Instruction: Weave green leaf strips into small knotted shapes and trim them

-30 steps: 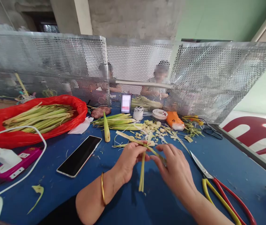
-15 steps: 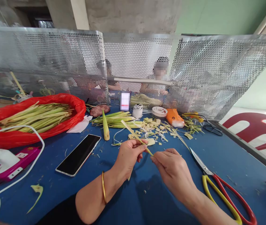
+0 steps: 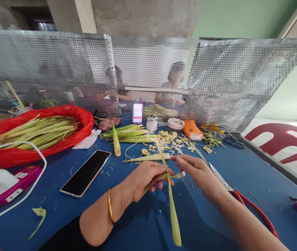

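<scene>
My left hand, with a gold bangle on its wrist, is closed on pale green leaf strips that cross at the fingertips. One leaf strip hangs toward me and widens at its lower end, while another part points up and away. A short end with a whitish tip sticks out to the right. Just right of the crossing, my right hand has its fingers stretched out, apart from the strips. Large scissors with red grips lie beyond my right forearm, which partly covers them.
A red plastic bag of leaf strips and a phone lie left. Behind are a leaf bundle, cut scraps, white string, a tape roll and an orange packet. A perforated metal screen stands behind; people sit beyond it.
The strip between my hands has swung into a crossed shape, with its wide end now hanging toward me. My right hand has let go and moved up and right; its forearm now covers more of the scissors.
</scene>
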Motion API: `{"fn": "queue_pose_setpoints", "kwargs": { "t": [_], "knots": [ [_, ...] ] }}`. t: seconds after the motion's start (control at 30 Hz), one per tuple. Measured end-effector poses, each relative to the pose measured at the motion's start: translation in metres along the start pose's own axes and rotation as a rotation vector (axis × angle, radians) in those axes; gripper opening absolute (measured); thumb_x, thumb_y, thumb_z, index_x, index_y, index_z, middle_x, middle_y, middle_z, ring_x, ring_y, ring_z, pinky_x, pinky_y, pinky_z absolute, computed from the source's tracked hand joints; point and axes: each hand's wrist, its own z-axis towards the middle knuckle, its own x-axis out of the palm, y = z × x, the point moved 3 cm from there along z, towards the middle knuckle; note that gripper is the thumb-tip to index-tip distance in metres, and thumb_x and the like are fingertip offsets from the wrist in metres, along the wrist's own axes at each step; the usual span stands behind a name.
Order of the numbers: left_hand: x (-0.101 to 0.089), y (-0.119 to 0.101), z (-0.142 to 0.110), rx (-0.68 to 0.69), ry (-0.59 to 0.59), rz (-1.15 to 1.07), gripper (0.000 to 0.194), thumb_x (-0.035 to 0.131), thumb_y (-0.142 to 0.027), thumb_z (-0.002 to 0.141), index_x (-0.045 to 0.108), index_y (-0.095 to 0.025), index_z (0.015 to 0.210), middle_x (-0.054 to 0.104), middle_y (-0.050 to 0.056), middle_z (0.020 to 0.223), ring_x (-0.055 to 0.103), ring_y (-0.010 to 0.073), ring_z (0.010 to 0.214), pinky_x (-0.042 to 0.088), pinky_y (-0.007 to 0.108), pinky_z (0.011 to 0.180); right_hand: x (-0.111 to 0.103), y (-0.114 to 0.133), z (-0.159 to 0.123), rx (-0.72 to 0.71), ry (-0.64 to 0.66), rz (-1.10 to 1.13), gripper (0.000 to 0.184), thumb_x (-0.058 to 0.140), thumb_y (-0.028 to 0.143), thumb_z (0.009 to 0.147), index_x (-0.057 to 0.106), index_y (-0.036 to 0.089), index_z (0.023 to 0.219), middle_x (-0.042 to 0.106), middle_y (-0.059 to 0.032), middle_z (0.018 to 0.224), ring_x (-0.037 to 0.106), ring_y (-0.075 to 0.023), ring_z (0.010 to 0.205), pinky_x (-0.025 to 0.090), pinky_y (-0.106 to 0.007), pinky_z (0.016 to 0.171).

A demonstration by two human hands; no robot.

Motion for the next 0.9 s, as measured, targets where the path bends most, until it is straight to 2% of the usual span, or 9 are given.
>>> {"fn": "queue_pose_setpoints", "kwargs": {
  "t": [0.13, 0.23, 0.37, 0.53, 0.73, 0.83, 0.9],
  "knots": [
    [0.012, 0.006, -0.005, -0.041, 0.027, 0.088, 0.026, 0.069, -0.039, 0.071, 0.075, -0.014, 0.076, 0.073, 0.01, 0.073, 0.049, 0.0081, 0.045, 0.027, 0.02, 0.04, 0.018, -0.009, 0.0, 0.139, 0.133, 0.291, 0.032, 0.071, 0.049, 0.072, 0.068, 0.016, 0.074, 0.062, 0.0001, 0.066, 0.052, -0.0125, 0.058, 0.042, -0.026, 0.057],
    [0.017, 0.011, -0.006, -0.057, 0.03, 0.125, 0.022, 0.07, -0.036, 0.068, 0.075, -0.014, 0.072, 0.073, 0.01, 0.071, 0.048, 0.0086, 0.045, 0.026, 0.021, 0.041, 0.027, -0.011, -0.005, 0.185, 0.113, 0.385, 0.03, 0.073, 0.043, 0.07, 0.06, 0.017, 0.064, 0.052, 0.0042, 0.057, 0.043, -0.0086, 0.049, 0.035, -0.023, 0.048],
    [0.018, 0.012, -0.005, -0.041, 0.02, 0.157, 0.022, 0.069, -0.034, 0.068, 0.076, -0.014, 0.072, 0.072, 0.009, 0.069, 0.048, 0.0093, 0.046, 0.027, 0.021, 0.041, 0.029, -0.012, -0.008, 0.18, 0.036, 0.413, 0.029, 0.068, 0.04, 0.073, 0.053, 0.018, 0.062, 0.046, 0.0055, 0.056, 0.037, -0.0083, 0.049, 0.031, -0.022, 0.045],
    [0.019, 0.013, -0.007, -0.054, 0.052, 0.219, 0.022, 0.069, -0.035, 0.069, 0.076, -0.014, 0.07, 0.073, 0.01, 0.071, 0.048, 0.0091, 0.045, 0.028, 0.021, 0.042, 0.029, -0.014, -0.008, 0.1, -0.099, 0.305, 0.023, 0.063, 0.033, 0.075, 0.052, 0.018, 0.062, 0.043, 0.0047, 0.059, 0.035, -0.0095, 0.055, 0.031, -0.023, 0.051],
    [0.021, 0.016, -0.007, -0.06, 0.093, 0.269, 0.027, 0.07, -0.041, 0.07, 0.073, -0.015, 0.063, 0.073, 0.009, 0.073, 0.051, 0.009, 0.046, 0.03, 0.021, 0.042, 0.03, -0.014, -0.009, 0.009, -0.128, 0.136, 0.02, 0.059, 0.028, 0.078, 0.051, 0.02, 0.062, 0.045, 0.004, 0.06, 0.04, -0.0116, 0.058, 0.033, -0.025, 0.055],
    [0.021, 0.016, -0.005, -0.057, 0.059, 0.173, 0.028, 0.071, -0.042, 0.07, 0.074, -0.014, 0.069, 0.074, 0.009, 0.076, 0.052, 0.0079, 0.047, 0.031, 0.019, 0.042, 0.022, -0.01, -0.006, -0.149, -0.186, -0.028, 0.018, 0.057, 0.027, 0.082, 0.057, 0.02, 0.066, 0.054, 0.0012, 0.066, 0.049, -0.0141, 0.065, 0.038, -0.026, 0.062],
    [0.019, 0.014, -0.004, -0.047, 0.018, 0.059, 0.031, 0.069, -0.044, 0.074, 0.074, -0.013, 0.077, 0.075, 0.01, 0.079, 0.053, 0.0076, 0.048, 0.032, 0.018, 0.042, 0.013, -0.007, -0.005, -0.256, -0.267, -0.115, 0.016, 0.055, 0.029, 0.086, 0.062, 0.02, 0.074, 0.06, -0.0014, 0.076, 0.054, -0.0164, 0.074, 0.04, -0.027, 0.068]
  ]
}}
